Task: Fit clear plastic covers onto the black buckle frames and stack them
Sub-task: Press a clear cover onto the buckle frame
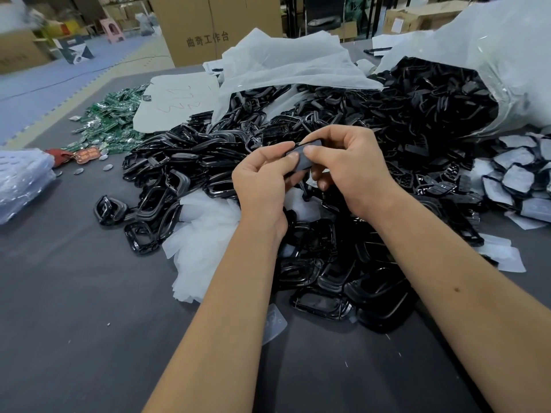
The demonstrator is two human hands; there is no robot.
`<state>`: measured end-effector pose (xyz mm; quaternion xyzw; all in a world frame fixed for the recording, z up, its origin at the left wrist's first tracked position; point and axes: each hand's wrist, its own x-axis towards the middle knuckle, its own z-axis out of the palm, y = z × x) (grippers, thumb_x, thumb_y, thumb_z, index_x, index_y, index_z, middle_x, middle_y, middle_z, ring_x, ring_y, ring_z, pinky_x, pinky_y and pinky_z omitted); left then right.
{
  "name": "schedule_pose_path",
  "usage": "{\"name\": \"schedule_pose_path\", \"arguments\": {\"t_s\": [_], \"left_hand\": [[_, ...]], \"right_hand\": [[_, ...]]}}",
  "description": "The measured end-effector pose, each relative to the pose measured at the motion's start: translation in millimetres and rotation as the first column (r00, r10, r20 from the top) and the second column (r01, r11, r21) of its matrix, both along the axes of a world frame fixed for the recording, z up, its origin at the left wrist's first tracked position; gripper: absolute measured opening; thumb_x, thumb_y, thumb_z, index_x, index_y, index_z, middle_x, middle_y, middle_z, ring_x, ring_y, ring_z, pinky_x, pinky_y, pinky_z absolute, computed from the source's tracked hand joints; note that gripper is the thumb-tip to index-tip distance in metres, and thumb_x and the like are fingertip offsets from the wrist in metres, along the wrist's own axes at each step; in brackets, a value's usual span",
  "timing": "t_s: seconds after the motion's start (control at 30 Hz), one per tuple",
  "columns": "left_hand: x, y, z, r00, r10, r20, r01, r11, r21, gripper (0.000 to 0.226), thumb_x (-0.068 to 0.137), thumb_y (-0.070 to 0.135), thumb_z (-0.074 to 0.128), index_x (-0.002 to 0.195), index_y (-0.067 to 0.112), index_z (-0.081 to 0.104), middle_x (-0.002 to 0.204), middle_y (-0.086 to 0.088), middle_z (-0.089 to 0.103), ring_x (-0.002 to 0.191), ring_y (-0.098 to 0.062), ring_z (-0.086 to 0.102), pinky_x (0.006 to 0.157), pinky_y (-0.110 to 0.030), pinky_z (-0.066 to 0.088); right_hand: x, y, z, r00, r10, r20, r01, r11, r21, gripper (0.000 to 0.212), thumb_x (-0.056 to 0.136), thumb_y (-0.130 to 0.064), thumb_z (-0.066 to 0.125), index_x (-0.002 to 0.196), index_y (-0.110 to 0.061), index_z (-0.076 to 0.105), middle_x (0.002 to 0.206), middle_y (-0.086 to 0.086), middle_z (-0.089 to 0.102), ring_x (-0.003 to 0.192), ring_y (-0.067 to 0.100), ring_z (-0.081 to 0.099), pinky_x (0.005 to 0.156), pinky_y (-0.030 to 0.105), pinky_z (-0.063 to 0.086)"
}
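Note:
Both hands meet above a big heap of black buckle frames on a dark grey table. My left hand and my right hand pinch one small black buckle frame between thumbs and fingers, each on one end. Whether a clear cover sits on it I cannot tell. A clear plastic cover lies on the table beside my left forearm. A row of black frames lies overlapped near my right forearm.
A clear bag spilling black parts lies at the back right. Film-wrapped pieces pile at the right edge. Green circuit boards lie at the back left, white plastic sheets behind, and a stack of clear trays at the left.

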<state>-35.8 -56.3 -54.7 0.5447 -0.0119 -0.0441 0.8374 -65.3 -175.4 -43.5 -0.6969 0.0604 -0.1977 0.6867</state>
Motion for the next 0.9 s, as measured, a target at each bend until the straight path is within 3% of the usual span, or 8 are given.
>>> {"name": "schedule_pose_path", "arguments": {"t_s": [0.13, 0.33, 0.6, 0.9], "left_hand": [[-0.3, 0.5, 1.6, 1.000, -0.006, -0.027, 0.005, 1.000, -0.028, 0.022, 0.088, -0.014, 0.067, 0.085, 0.006, 0.076, 0.077, -0.006, 0.074, 0.067, -0.013, 0.072, 0.060, -0.021, 0.056], [-2.3, -0.8, -0.1, 1.000, -0.006, 0.004, 0.007, 1.000, -0.018, 0.014, 0.090, -0.009, 0.070, 0.092, 0.004, 0.076, 0.079, -0.011, 0.075, 0.068, -0.017, 0.072, 0.062, -0.023, 0.058], [0.8, -0.4, 2.3, 0.997, -0.010, -0.079, 0.005, 0.998, -0.060, 0.017, 0.090, -0.007, 0.068, 0.088, 0.008, 0.076, 0.084, -0.011, 0.074, 0.064, -0.017, 0.071, 0.061, -0.024, 0.058], [-1.1, -0.6, -1.2, 0.999, -0.017, 0.027, 0.018, 1.000, -0.008, 0.016, 0.090, -0.009, 0.069, 0.094, 0.004, 0.074, 0.073, -0.005, 0.073, 0.061, -0.014, 0.068, 0.060, -0.021, 0.057]], "right_hand": [[0.3, 0.5, 0.3, 1.000, 0.015, -0.011, -0.015, 0.999, 0.030, 0.014, 0.095, 0.006, 0.062, 0.092, -0.004, 0.072, 0.066, 0.004, 0.064, 0.046, 0.011, 0.052, 0.039, 0.023, 0.042], [2.4, 0.3, -1.2, 1.000, 0.022, -0.020, -0.020, 0.998, 0.054, 0.017, 0.097, 0.005, 0.058, 0.093, -0.002, 0.072, 0.072, 0.011, 0.062, 0.048, 0.012, 0.054, 0.040, 0.023, 0.043], [4.3, 1.5, -2.0, 0.999, 0.031, -0.013, -0.031, 0.999, 0.038, 0.020, 0.099, 0.003, 0.056, 0.091, -0.004, 0.073, 0.071, 0.015, 0.060, 0.049, 0.012, 0.055, 0.039, 0.024, 0.043], [2.9, 1.0, -1.9, 0.999, 0.029, -0.016, -0.028, 0.999, 0.045, 0.021, 0.101, 0.005, 0.053, 0.094, -0.002, 0.072, 0.073, 0.014, 0.060, 0.050, 0.012, 0.053, 0.039, 0.022, 0.041]]}}
